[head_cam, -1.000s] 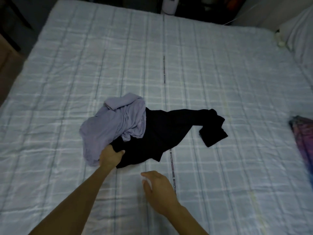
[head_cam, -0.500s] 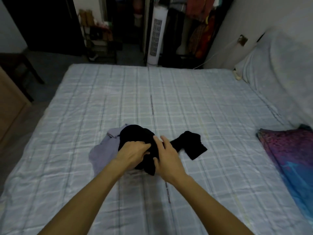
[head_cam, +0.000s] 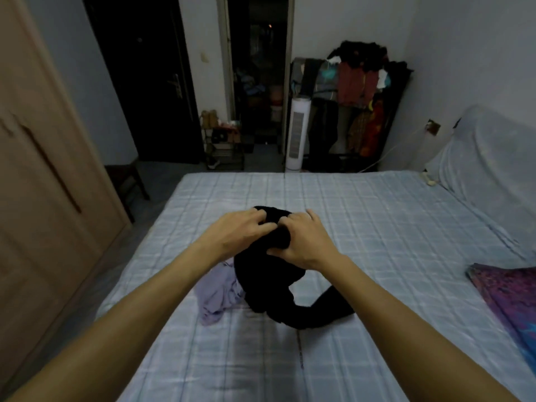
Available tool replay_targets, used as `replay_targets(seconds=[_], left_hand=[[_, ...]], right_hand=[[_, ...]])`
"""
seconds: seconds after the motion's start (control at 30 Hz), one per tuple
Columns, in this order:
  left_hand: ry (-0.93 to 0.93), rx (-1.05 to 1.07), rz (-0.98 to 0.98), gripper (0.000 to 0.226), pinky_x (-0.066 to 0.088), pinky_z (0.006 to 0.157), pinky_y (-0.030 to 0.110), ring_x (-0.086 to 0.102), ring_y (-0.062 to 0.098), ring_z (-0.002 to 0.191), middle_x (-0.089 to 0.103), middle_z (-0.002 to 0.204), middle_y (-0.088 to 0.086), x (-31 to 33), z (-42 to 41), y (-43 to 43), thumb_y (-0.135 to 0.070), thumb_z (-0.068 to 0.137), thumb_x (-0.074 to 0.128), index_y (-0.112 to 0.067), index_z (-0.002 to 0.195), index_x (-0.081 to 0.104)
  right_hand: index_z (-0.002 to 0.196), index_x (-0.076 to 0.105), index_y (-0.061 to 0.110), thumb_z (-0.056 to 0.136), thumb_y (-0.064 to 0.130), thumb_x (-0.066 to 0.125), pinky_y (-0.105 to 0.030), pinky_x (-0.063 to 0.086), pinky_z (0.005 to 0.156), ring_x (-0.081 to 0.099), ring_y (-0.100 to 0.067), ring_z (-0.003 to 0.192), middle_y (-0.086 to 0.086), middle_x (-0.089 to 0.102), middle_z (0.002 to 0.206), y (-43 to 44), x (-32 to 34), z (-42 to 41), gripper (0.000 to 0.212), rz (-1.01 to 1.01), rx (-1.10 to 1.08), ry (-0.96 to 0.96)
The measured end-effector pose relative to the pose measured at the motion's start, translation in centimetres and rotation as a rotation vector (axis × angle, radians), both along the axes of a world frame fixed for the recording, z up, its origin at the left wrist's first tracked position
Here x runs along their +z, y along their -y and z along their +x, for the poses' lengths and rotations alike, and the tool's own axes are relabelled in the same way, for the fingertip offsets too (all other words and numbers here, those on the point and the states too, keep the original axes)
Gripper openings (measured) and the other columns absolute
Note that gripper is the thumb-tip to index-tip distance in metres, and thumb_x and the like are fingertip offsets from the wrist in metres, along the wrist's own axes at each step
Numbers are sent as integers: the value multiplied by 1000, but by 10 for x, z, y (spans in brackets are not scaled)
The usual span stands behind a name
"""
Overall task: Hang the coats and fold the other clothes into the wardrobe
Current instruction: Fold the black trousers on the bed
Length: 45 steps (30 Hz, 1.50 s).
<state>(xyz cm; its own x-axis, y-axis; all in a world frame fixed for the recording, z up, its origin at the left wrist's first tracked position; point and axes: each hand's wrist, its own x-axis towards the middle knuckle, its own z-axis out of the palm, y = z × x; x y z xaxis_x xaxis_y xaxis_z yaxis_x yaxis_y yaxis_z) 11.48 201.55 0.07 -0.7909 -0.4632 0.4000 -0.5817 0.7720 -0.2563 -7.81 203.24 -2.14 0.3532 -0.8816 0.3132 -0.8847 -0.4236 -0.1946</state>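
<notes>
A black garment (head_cam: 269,280) hangs bunched above the bed (head_cam: 377,221), its lower end trailing onto the sheet at the right. My left hand (head_cam: 237,230) grips its top from the left. My right hand (head_cam: 301,242) grips it from the right, thumb pinching the cloth. Both hands are close together in mid-frame. A lilac garment (head_cam: 217,291) lies crumpled on the sheet below my left wrist, partly under the black one.
A wooden wardrobe (head_cam: 43,198) with shut doors stands at the left. A purple patterned cloth (head_cam: 510,294) lies at the bed's right edge. Beyond the bed are a white tower fan (head_cam: 297,132), a clothes rack (head_cam: 362,97), a shoe shelf and a dark doorway.
Both hands have gathered the black garment and lifted it off the bed. The lilac garment stayed on the sheet. My view has tilted up toward the room.
</notes>
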Motion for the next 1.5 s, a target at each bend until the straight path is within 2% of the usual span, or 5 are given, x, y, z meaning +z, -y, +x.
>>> replay_targets(seconds=[0.37, 0.53, 1.03, 1.33, 1.5], left_hand=[[-675, 372, 237, 66, 32, 105, 32, 34, 19, 128, 32, 138, 6, 51, -40, -87, -59, 86, 41, -21, 140, 35], [-713, 282, 952, 94, 43, 86, 11, 52, 5, 112, 47, 132, -1, 64, -80, -104, -55, 73, 67, -23, 147, 20], [-946, 322, 597, 22, 47, 74, 23, 62, 12, 87, 68, 95, -1, 86, -163, -87, -23, 95, 55, -11, 105, 69], [-1009, 274, 610, 19, 47, 78, 26, 62, 15, 89, 67, 93, 2, 99, -115, -60, -23, 94, 56, -10, 100, 69], [-915, 391, 415, 21, 46, 70, 29, 62, 18, 82, 67, 88, 3, 98, -48, -38, -26, 96, 53, -11, 100, 68]], right_hand=[[98, 69, 11, 74, 15, 78, -36, 46, 92, 50, -29, 119, -10, 51, 125, -43, 71, -71, 26, -151, 281, 264], [94, 69, 15, 71, 0, 75, -36, 46, 95, 48, -33, 124, -12, 41, 141, -64, 83, -99, 28, -179, 316, 245], [109, 65, 12, 83, 69, 47, -37, 56, 79, 67, -24, 94, -7, 70, 101, -105, 74, -119, 65, 463, -245, 1186], [148, -17, 21, 80, 14, 73, -30, 43, 82, 54, -26, 111, -9, 52, 123, -102, 54, -123, 113, 517, -282, 680], [106, 66, 19, 90, 31, 61, -29, 45, 75, 63, -25, 98, -4, 68, 103, -95, 67, -140, 20, 251, -309, 302]])
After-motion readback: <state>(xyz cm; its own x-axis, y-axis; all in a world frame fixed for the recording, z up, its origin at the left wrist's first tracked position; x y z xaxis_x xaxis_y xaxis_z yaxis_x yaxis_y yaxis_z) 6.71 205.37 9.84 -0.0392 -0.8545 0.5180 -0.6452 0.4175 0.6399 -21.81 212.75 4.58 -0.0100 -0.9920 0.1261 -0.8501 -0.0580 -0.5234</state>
